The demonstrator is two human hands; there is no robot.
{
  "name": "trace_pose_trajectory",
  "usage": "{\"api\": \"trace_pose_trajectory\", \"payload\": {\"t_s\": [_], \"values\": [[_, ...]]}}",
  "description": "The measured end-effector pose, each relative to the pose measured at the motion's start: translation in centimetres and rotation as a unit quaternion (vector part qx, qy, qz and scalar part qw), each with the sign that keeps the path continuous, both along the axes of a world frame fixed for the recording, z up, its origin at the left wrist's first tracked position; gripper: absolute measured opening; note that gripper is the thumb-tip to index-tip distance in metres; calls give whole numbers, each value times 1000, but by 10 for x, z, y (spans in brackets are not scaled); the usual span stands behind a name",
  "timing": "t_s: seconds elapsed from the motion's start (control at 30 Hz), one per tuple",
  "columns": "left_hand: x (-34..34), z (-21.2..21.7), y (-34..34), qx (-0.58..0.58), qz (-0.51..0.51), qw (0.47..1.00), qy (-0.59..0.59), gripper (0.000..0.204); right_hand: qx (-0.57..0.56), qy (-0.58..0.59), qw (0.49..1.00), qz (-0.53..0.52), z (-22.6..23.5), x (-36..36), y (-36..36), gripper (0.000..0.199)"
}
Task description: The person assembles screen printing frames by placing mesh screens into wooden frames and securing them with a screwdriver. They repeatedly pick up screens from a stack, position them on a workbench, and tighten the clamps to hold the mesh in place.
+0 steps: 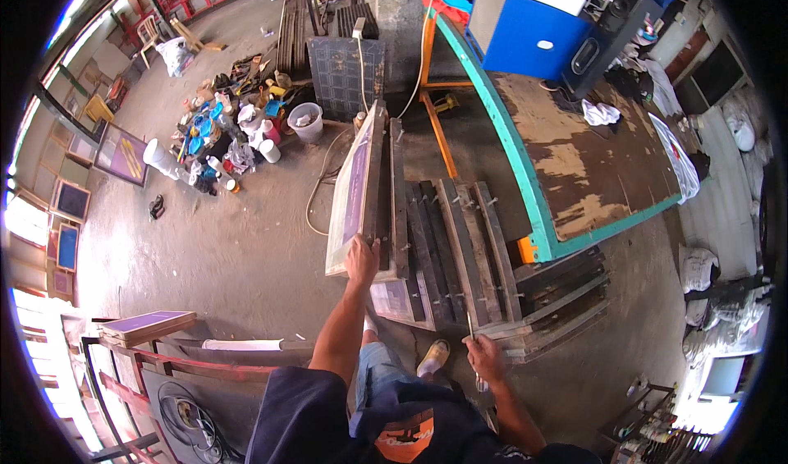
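My left hand (362, 259) is closed on the near edge of a wooden frame (351, 193) with a pale and purple face. That frame stands on edge, tilted, at the left end of a row of dark wooden frames (460, 242). My right hand (486, 357) is closed around a thin tool (470, 323). Its narrow shaft points up toward the row and a shiny end shows below the fist. What kind of tool it is, I cannot make out. Small metal bits stick out along the frames' edges.
A green-edged table (525, 169) with a worn brown top stands right, bearing a blue box (525, 29). Bottles and tubs (226, 136) cluster at far left near a white bucket (305, 123). A cable (310, 210) lies on the floor. A red-railed rack (238, 365) stands near left.
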State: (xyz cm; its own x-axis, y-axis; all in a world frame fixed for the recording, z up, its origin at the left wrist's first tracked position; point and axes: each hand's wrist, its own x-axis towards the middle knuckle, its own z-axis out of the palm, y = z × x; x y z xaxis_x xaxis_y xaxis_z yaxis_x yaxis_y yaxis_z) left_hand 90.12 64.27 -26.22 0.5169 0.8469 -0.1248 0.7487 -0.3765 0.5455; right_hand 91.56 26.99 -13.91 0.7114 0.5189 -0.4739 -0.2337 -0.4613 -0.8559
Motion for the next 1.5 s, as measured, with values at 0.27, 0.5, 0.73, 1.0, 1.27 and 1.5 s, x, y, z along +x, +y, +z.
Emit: {"api": "trace_pose_trajectory", "payload": {"t_s": [0.27,0.5,0.73,1.0,1.27,1.5], "values": [[-18,106,-88,-170,-140,937,-270,44,44,-107,993,-7,107,27,-22,36],[-41,236,-265,-446,-341,795,-232,36,211,-47,976,-12,106,-4,-66,33],[-82,258,-312,-475,-294,757,-339,35,361,209,894,-162,49,-124,-154,34],[-114,288,-315,-88,-586,763,-259,24,57,-154,975,-148,123,-172,-197,36],[-124,337,-372,26,-764,626,-156,22,-45,-391,902,-180,164,-209,-259,30],[-123,328,-471,54,-844,517,-133,22,-111,-399,876,-246,163,-260,-322,29]]}}
